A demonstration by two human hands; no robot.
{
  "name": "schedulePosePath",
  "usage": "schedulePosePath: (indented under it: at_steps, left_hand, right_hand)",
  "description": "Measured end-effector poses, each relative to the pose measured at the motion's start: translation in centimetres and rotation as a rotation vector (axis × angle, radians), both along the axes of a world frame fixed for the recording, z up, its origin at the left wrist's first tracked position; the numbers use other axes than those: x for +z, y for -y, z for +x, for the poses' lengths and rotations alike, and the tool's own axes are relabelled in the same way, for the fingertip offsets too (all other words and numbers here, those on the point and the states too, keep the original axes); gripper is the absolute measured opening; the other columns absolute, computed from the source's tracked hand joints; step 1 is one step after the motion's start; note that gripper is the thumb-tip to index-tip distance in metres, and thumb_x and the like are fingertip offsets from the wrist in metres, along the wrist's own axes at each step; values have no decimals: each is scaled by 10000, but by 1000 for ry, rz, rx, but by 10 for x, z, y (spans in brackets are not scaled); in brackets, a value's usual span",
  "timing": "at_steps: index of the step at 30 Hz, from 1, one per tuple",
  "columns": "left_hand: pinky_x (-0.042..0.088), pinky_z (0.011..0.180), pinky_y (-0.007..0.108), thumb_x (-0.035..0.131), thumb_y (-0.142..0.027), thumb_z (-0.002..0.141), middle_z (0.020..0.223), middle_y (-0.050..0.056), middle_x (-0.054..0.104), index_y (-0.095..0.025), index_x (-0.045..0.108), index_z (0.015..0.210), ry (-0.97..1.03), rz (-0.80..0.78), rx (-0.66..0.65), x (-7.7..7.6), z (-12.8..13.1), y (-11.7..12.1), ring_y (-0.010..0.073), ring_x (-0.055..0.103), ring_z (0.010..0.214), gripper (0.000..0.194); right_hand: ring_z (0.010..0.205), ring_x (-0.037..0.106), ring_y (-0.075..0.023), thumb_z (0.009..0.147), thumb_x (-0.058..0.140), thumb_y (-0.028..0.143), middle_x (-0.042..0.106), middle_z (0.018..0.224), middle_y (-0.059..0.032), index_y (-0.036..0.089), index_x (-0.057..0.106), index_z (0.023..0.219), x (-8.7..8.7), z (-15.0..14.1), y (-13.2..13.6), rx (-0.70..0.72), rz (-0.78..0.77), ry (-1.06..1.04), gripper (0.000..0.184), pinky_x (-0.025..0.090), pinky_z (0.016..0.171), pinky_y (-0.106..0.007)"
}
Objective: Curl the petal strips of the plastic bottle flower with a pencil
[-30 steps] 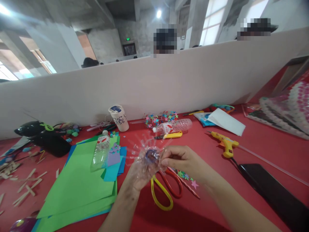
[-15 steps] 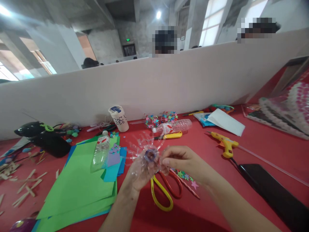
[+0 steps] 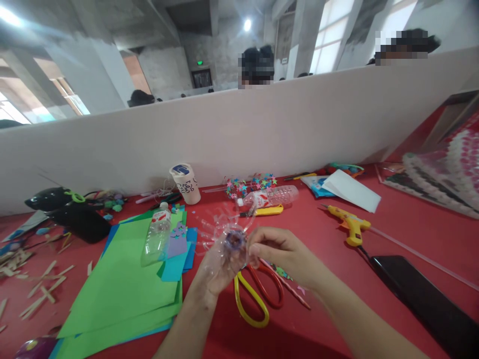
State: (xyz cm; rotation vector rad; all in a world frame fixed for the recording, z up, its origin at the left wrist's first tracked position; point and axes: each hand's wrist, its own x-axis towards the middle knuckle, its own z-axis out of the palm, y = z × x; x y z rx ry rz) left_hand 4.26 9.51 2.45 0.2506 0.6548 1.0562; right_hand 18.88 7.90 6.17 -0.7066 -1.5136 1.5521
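Observation:
My left hand is closed around a clear plastic bottle piece cut into thin strips, which fan outward from a purplish ring at its middle. At its right side, my right hand pinches one of the clear strips between thumb and fingers. Below both hands lie scissors with one yellow and one red handle, their blades hidden under the hands. A pink twisted stick and small coloured stars show beside the right hand.
Green paper sheets with a plastic bottle on them lie left. Behind the hands are another bottle, a yellow cutter and a paper cup. A yellow glue gun and black phone-like slab lie right.
My right hand has shifted very slightly beside the cut bottle piece and covers more of the coloured stars. Both hands keep their hold.

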Motion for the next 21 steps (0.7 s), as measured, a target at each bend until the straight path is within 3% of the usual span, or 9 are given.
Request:
schedulePosePath:
  at_steps: [6, 9, 14, 21]
  left_hand:
    - [424, 399, 132, 498, -191, 792, 541, 15, 578, -120, 557, 563, 24, 19, -47, -11, 3, -1, 73, 543, 464, 247]
    - [442, 433, 139, 509, -147, 778, 551, -4, 586, -135, 572, 603, -7, 41, 16, -11, 0, 0, 68, 542, 464, 186]
    - [421, 416, 137, 491, -116, 773, 555, -2, 584, -137, 569, 610, -43, 67, 12, -5, -7, -1, 51, 499, 419, 181]
    - [405, 426, 152, 502, -218, 790, 551, 8, 556, -132, 577, 663, -117, 161, -2, -4, -13, -3, 49, 448, 417, 171]
  right_hand:
    - [518, 431, -69, 778, 563, 295, 469, 562, 43, 159, 458, 600, -6, -9, 5, -121, -1, 3, 247, 362, 505, -190]
    - [532, 448, -75, 775, 567, 292, 492, 575, 32, 156, 495, 610, -5, -7, 4, -101, 22, 34, 226, 379, 518, -194]
    - [581, 520, -89, 782, 562, 254, 565, 663, 6, 164, 604, 824, -1, 6, -1, 12, 47, 75, 107, 432, 556, -203]
    - [556, 529, -76, 762, 518, 94, 568, 661, 34, 221, 564, 959, 7, 23, 3, -68, 180, 166, 238, 419, 531, -185]
